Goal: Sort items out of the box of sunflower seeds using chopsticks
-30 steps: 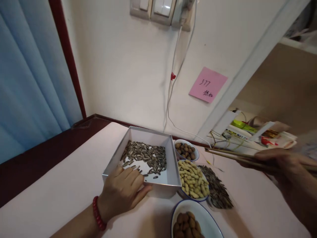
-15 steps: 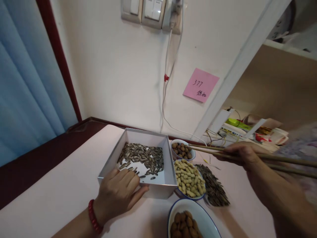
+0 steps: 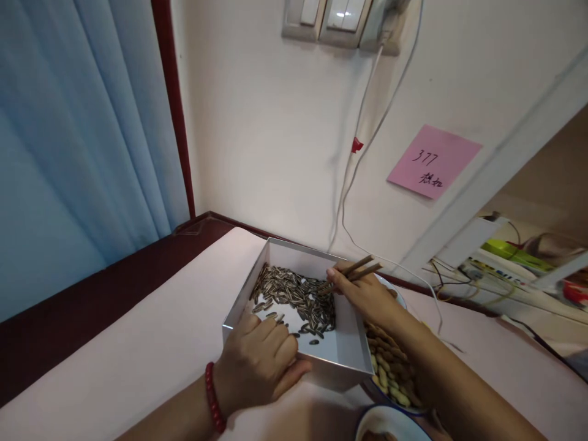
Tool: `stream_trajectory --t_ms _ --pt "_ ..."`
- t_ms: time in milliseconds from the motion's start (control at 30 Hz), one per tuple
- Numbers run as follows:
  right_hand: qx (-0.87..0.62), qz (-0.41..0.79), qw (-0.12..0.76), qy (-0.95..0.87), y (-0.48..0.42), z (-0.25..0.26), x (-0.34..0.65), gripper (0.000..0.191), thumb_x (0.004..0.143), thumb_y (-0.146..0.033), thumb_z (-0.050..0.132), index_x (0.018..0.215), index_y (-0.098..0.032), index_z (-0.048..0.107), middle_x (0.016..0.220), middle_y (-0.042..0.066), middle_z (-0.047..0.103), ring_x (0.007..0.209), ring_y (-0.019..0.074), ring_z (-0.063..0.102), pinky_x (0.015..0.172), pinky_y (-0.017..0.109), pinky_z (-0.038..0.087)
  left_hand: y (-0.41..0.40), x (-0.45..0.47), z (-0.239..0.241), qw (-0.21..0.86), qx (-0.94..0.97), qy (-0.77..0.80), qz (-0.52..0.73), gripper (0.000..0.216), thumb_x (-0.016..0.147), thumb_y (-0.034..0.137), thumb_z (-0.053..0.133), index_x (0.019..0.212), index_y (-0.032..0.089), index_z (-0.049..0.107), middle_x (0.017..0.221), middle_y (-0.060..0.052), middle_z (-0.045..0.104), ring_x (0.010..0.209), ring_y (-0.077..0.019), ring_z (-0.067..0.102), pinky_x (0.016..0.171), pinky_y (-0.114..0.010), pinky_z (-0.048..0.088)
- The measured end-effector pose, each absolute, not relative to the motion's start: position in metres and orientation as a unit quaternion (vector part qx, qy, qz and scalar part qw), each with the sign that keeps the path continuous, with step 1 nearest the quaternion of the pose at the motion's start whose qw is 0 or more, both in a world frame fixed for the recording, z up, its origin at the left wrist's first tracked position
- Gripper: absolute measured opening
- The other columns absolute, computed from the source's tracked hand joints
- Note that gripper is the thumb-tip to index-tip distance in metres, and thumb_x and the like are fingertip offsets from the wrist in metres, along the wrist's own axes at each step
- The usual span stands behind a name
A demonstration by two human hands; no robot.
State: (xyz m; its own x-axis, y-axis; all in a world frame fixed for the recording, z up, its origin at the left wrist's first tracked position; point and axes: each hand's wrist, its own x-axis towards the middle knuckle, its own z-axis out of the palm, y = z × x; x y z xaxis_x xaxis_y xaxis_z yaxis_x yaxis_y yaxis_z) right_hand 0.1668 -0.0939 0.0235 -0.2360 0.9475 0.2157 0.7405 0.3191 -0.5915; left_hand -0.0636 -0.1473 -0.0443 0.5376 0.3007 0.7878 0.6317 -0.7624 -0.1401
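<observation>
A white square box (image 3: 353,355) sits on the pale pink table with a heap of striped sunflower seeds (image 3: 294,294) in it. My left hand (image 3: 261,364), a red bead bracelet on its wrist, grips the box's near rim with curled fingers. My right hand (image 3: 367,297) reaches over the box's right wall, closed on a pair of brown chopsticks (image 3: 356,269) whose tips point down into the seeds. My right forearm covers most of the bowl of peanuts (image 3: 390,373) beside the box.
A white bowl rim (image 3: 390,419) shows at the bottom edge. A pink sticky note (image 3: 434,161), wall switches and a hanging white cable (image 3: 362,159) are on the wall behind. Blue curtain (image 3: 78,135) at left; cluttered shelf with wires (image 3: 505,269) at right.
My right hand with the chopsticks has swung left from above the bowls to over the box, tips now among the sunflower seeds. The view shifted left; my left hand stayed on the box.
</observation>
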Motion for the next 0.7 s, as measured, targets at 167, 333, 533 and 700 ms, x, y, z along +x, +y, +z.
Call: stream_trajectory --t_ms 167,333,533,700 --pt "-0.556 0.168 0.271 -0.767 -0.08 0.016 0.156 0.036 0.092 -0.044 0.038 0.066 -0.021 0.048 0.066 0.0 0.052 0.068 0.018 0.05 0.064 0.032 0.038 -0.147 -0.064 -0.046 0.209 -0.852 -0.272 -0.395 0.033 0.086 0.041 0.059 0.064 0.02 0.043 0.059 0.002 0.047 0.059 -0.0154 0.039 0.058 -0.034 0.023" --pt "-0.566 0.161 0.283 -0.757 -0.084 0.015 0.16 0.037 0.093 -0.045 0.038 0.069 -0.021 0.051 0.069 0.002 0.056 0.071 0.0194 0.053 0.068 0.033 0.039 -0.147 -0.064 -0.046 0.207 -0.852 -0.274 -0.395 0.033 0.085 0.04 0.06 0.065 0.02 0.043 0.059 0.002 0.047 0.06 -0.0157 0.039 0.058 -0.034 0.023" --pt "-0.579 0.187 0.313 -0.729 -0.1 0.018 0.175 0.041 0.094 -0.052 0.037 0.079 -0.021 0.059 0.077 0.003 0.064 0.079 0.0211 0.06 0.072 0.033 0.047 -0.148 -0.064 -0.044 0.21 -0.852 -0.272 -0.396 0.033 0.084 0.04 0.061 0.065 0.02 0.043 0.059 0.002 0.047 0.06 -0.0156 0.039 0.059 -0.034 0.023" --pt "-0.583 0.203 0.392 -0.682 -0.143 0.044 0.19 0.038 0.094 -0.054 0.042 0.086 -0.023 0.063 0.083 0.003 0.067 0.081 0.0206 0.064 0.072 0.032 0.053 -0.146 -0.064 -0.045 0.211 -0.851 -0.272 -0.397 0.033 0.084 0.039 0.062 0.065 0.021 0.043 0.059 0.002 0.046 0.059 -0.0161 0.038 0.058 -0.034 0.022"
